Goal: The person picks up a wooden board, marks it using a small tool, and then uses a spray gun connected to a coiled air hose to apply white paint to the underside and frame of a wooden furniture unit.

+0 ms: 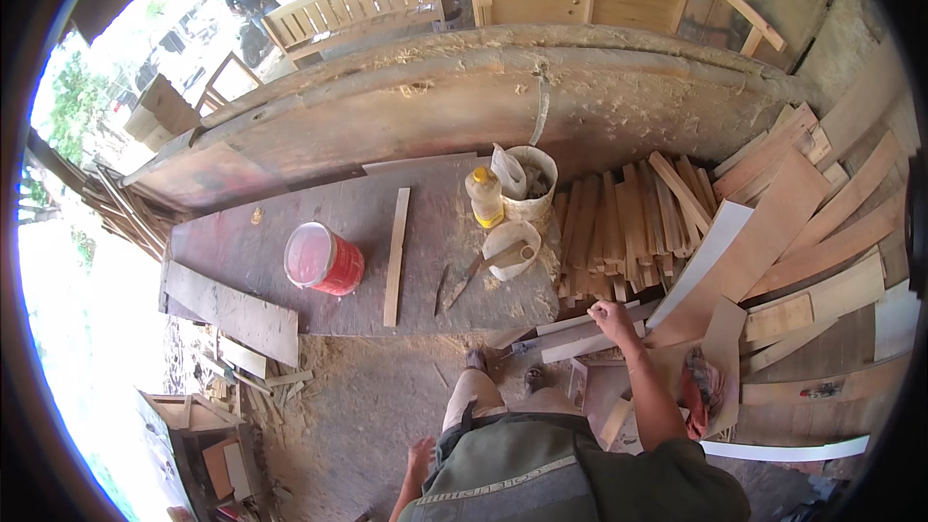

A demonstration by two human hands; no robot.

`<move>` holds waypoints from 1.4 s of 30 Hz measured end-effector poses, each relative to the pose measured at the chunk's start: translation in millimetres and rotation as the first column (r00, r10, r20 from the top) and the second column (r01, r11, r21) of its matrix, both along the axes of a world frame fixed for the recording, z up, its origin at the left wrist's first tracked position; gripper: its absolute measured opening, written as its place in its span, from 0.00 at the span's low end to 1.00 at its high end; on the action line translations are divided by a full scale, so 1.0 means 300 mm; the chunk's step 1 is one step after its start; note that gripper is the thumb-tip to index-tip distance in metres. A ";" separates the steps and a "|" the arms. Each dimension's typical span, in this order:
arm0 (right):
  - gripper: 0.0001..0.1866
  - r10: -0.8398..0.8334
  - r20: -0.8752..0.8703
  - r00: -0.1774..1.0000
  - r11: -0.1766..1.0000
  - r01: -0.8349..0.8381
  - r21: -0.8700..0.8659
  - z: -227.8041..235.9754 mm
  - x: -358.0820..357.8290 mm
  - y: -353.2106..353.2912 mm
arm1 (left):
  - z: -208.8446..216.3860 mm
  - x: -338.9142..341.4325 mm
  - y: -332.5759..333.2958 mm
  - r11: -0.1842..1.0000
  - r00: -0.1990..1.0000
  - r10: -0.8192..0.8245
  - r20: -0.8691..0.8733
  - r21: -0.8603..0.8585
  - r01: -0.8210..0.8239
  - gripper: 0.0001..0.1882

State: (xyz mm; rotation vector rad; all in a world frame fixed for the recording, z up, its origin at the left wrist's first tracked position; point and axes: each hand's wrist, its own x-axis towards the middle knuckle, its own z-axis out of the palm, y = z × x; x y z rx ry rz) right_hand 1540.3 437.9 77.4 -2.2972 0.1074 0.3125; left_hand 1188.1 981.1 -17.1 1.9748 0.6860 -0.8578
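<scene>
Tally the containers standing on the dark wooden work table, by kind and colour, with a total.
Red round plastic bucket: 1
White round plastic tubs: 2
Yellow-and-clear plastic bottle: 1
Total: 4

R hand: stick pile blocks just past fingers, big boards block to their R. L hand: open flr past fingers, up to table.
</scene>
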 end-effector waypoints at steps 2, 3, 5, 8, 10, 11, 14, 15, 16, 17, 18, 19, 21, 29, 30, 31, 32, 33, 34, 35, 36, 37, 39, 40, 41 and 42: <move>0.14 -0.039 0.002 0.999 0.998 0.039 0.039 0.020 0.054 0.009 | -0.054 -0.036 0.047 0.705 0.717 -0.688 0.116 0.342 0.621 0.24; 0.14 -0.041 0.063 0.997 0.999 0.039 0.031 0.028 0.076 0.020 | -0.071 -0.018 0.050 0.761 0.764 -0.635 0.115 0.265 0.592 0.24; 0.14 -0.102 0.097 0.990 0.995 0.102 0.003 0.015 0.106 0.039 | -0.084 0.047 0.071 0.892 0.891 -0.450 0.059 0.086 0.444 0.24; 0.13 -0.184 0.066 0.981 0.983 0.185 -0.012 0.068 0.126 0.075 | -0.034 0.199 0.143 0.970 0.974 -0.217 -0.060 -0.120 0.209 0.24; 0.13 -0.214 0.021 0.977 0.976 0.215 -0.027 0.127 0.156 0.122 | 0.035 0.294 0.198 0.971 0.984 -0.058 -0.167 -0.240 0.016 0.24; 0.14 -0.224 0.029 0.974 0.974 0.225 -0.032 0.143 0.179 0.134 | 0.058 0.365 0.235 0.957 0.975 -0.027 -0.219 -0.289 -0.039 0.24; 0.14 -0.352 0.113 0.929 0.935 0.356 -0.015 0.159 0.244 0.164 | 0.121 0.597 0.345 0.930 0.946 -0.091 -0.310 -0.368 -0.031 0.25; 0.14 -0.345 0.158 0.925 0.937 0.349 0.006 0.182 0.291 0.191 | 0.125 0.643 0.376 0.925 0.938 -0.112 -0.329 -0.380 -0.022 0.25; 0.14 -0.339 0.204 0.918 0.940 0.341 0.027 0.205 0.339 0.211 | 0.130 0.681 0.399 0.924 0.931 -0.126 -0.344 -0.383 -0.017 0.25; 0.14 -0.332 0.255 0.908 0.942 0.332 0.047 0.243 0.397 0.238 | 0.146 0.719 0.413 0.922 0.925 -0.135 -0.356 -0.387 -0.014 0.25; 0.14 -0.314 0.261 0.913 0.948 0.318 0.029 0.288 0.449 0.267 | 0.154 0.750 0.433 0.924 0.919 -0.142 -0.367 -0.382 -0.009 0.25; 0.13 -0.296 0.270 0.916 0.952 0.305 0.010 0.342 0.502 0.299 | 0.160 0.782 0.443 0.925 0.916 -0.148 -0.374 -0.381 -0.006 0.25; 0.12 -0.284 0.314 0.906 0.958 0.277 0.069 0.391 0.600 0.358 | 0.167 0.827 0.470 0.929 0.909 -0.154 -0.388 -0.370 0.000 0.25; 0.15 -0.012 0.523 0.852 0.991 0.081 -0.109 0.376 0.977 0.547 | 0.215 0.897 0.574 0.952 0.897 -0.111 -0.427 -0.305 -0.028 0.25; 0.16 0.014 0.539 0.842 0.982 0.090 -0.167 0.359 1.001 0.546 | 0.222 0.895 0.585 0.955 0.897 -0.103 -0.429 -0.296 -0.032 0.25; 0.17 0.040 0.552 0.833 0.969 0.102 -0.225 0.342 1.020 0.540 | 0.224 0.897 0.592 0.956 0.898 -0.096 -0.429 -0.290 -0.036 0.25; 0.16 -0.030 0.524 0.851 0.973 0.145 -0.180 0.308 1.036 0.520 | 0.232 0.900 0.590 0.958 0.899 -0.087 -0.430 -0.285 -0.043 0.25; 0.15 -0.099 0.494 0.864 0.972 0.190 -0.135 0.279 1.046 0.488 | 0.237 0.901 0.595 0.959 0.898 -0.083 -0.431 -0.279 -0.045 0.25; 0.15 -0.169 0.461 0.871 0.967 0.237 -0.093 0.252 1.047 0.453 | 0.238 0.903 0.595 0.960 0.899 -0.085 -0.430 -0.275 -0.041 0.25; 0.12 -0.251 0.438 0.863 0.944 0.318 -0.085 0.255 1.048 0.431 | 0.241 0.895 0.590 0.961 0.899 -0.079 -0.430 -0.273 -0.045 0.25; 0.10 -0.356 0.335 0.872 0.910 0.406 -0.088 0.285 1.034 0.421 | 0.241 0.892 0.586 0.962 0.900 -0.077 -0.429 -0.269 -0.046 0.26; 0.09 -0.360 0.394 0.846 0.908 0.414 -0.060 0.263 1.033 0.388 | 0.240 0.888 0.581 0.963 0.900 -0.073 -0.429 -0.266 -0.048 0.26; 0.08 -0.381 0.425 0.821 0.894 0.444 -0.057 0.258 1.011 0.335 | 0.242 0.889 0.566 0.964 0.900 -0.075 -0.429 -0.264 -0.046 0.26; 0.08 -0.389 0.415 0.823 0.893 0.448 -0.051 0.251 0.997 0.323 | 0.241 0.893 0.559 0.965 0.900 -0.079 -0.430 -0.261 -0.040 0.26; 0.08 -0.396 0.406 0.824 0.891 0.452 -0.047 0.243 0.984 0.309 | 0.240 0.897 0.554 0.965 0.899 -0.086 -0.430 -0.262 -0.033 0.26; 0.08 -0.403 0.397 0.825 0.889 0.455 -0.043 0.234 0.969 0.296 | 0.241 0.901 0.551 0.965 0.900 -0.092 -0.427 -0.262 -0.026 0.26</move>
